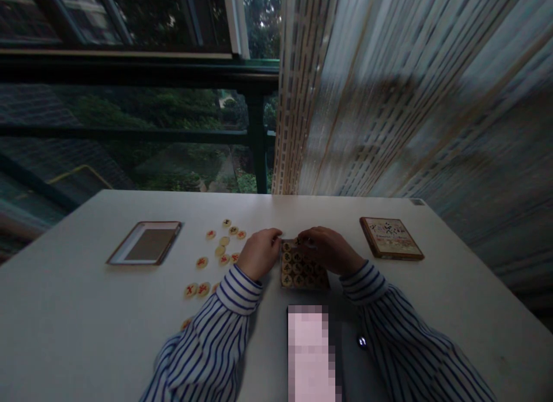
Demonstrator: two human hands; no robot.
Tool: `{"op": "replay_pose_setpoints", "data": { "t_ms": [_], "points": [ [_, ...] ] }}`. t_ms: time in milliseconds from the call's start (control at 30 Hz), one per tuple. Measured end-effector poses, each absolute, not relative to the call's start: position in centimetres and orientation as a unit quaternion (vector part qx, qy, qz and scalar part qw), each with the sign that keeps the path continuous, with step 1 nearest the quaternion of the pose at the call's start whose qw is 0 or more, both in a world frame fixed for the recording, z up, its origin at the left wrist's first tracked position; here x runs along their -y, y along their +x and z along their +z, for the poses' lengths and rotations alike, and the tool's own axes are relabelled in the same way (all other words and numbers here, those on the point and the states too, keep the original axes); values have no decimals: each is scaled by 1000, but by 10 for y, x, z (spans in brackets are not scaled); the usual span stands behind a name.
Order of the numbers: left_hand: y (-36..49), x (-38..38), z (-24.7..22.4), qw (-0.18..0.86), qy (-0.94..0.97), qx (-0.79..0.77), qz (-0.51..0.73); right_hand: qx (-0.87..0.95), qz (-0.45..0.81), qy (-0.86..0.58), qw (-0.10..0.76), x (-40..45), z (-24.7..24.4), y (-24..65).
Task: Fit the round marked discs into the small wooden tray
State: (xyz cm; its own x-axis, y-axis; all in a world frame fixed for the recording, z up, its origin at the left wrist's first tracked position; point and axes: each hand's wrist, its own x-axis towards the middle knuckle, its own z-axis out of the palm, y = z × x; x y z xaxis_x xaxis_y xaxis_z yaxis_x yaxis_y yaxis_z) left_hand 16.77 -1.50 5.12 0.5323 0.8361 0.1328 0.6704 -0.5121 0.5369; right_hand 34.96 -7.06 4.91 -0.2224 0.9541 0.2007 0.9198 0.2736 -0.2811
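Head view: both hands at a tray of discs

Your left hand [258, 253] curls at the tray's upper left corner, thumb and fingertips drawn close; can't tell if they pinch anything. Probably there to steady or guide. Your right hand [330, 251] arches over the tray's upper right part, fingers bent down at the top row; contact with a disc looks likely, but a firm pinch can't be confirmed, fingers hide it.

The tray [305, 287] lies flat between your hands, likely so both reach it without stretching. Seated discs [287, 266] sit in rows, dark marks up; close packing seems to keep them from sliding. Right-hand slots are partly covered, count unclear.

Loose discs [201, 262] scatter to the left, around and beyond your left forearm, within easy reach. Most show red marks, a couple dark, two look plain, maybe face down. Your left sleeve [203, 344] may hide more.

Nearer you, below the tray: a dark-edged device [309, 356], screen pixelated, unreadable. Small shiny item [362, 341] beside your right sleeve [410, 338].

Farther out, a shallow open case [147, 243] lies left, a printed box [391, 239] right, both apart from the tray, presumably leaving elbow room. All on the white table [64, 304]; railing [129, 74] and curtain [345, 102] behind.
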Motion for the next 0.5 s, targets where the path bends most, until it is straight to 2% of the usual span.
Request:
{"op": "replay_pose_setpoints", "data": {
  "t_ms": [300, 500],
  "points": [
    [165, 15, 47, 178, 898, -395, 81, 776, 50, -619, 113, 71, 51, 348],
    [165, 19, 41, 117, 916, -382, 38, 776, 37, -625, 82, 71, 51, 347]
  ]
}}
